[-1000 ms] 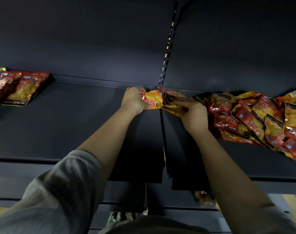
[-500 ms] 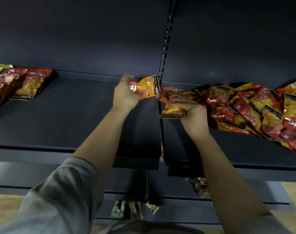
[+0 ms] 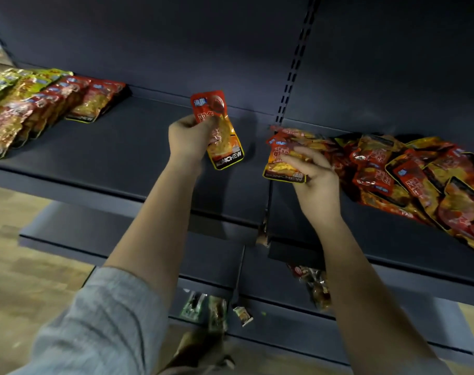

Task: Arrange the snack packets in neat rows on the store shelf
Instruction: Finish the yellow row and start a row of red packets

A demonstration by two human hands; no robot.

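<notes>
while left hand [image 3: 188,140] grips one packet [image 3: 219,129], right hand [image 3: 315,174] pinches another packet [image 3: 283,165]

A tall dark blue back wall [image 3: 176,44] stands behind the shelf. A strip with small slots [image 3: 298,58] runs down it from top to bottom. Lower dark shelves [image 3: 138,234] stick out below, and the floor [image 3: 16,239] at the left is light brown, like wood. The light is dim, so the wall looks almost black near the top.
</notes>
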